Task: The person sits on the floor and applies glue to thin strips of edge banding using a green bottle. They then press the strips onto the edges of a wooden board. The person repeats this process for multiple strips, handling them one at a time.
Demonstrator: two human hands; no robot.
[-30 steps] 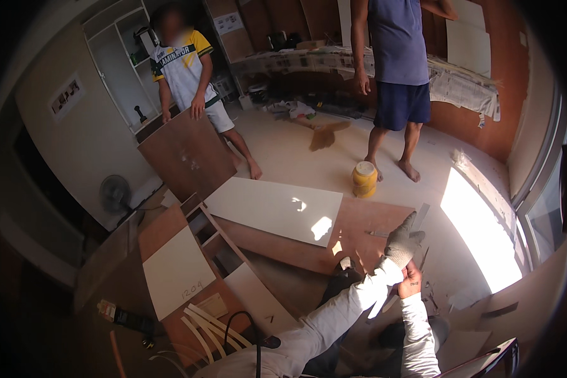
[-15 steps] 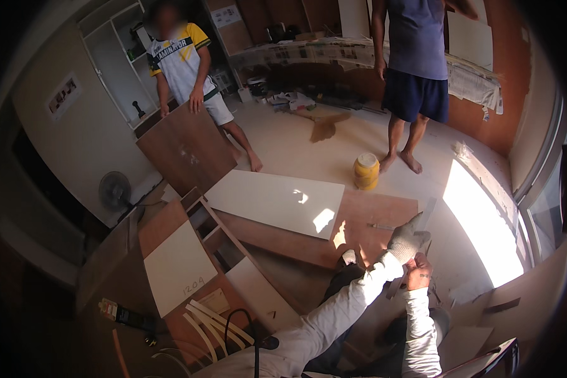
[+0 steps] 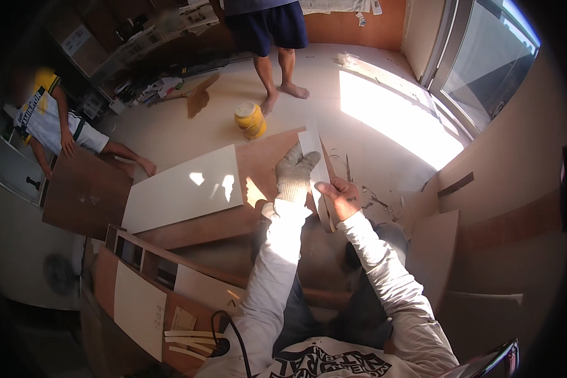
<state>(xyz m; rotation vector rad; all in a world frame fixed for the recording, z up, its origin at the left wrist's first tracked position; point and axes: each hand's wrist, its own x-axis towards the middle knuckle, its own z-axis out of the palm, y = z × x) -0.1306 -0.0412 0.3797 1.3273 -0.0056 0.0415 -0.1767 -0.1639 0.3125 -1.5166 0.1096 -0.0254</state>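
Note:
My left hand [image 3: 295, 173], in a grey knit glove, closes on a long thin white strip [image 3: 309, 142] that stands lengthwise in front of me. My bare right hand [image 3: 341, 197] pinches the strip's nearer part, thumb on top. A thin brown board edge [image 3: 325, 157] runs just beside the strip; whether the two are joined I cannot tell. Under and left of the gloved hand lies a reddish-brown panel [image 3: 268, 151], with a white board [image 3: 186, 189] resting on it.
A yellow tub [image 3: 250, 121] stands beyond the panel, near a barefoot person [image 3: 277, 69]. At left, another person [image 3: 57, 120] steadies a brown board [image 3: 85, 192]. A wooden frame [image 3: 189, 255] and pale curved strips [image 3: 189, 340] lie near my left arm. Debris [image 3: 378, 201] lies right of my hands.
My view has swung right and down, so the room shifts left in the picture. Both hands are now nearer the middle, and the white strip shows more clearly between them.

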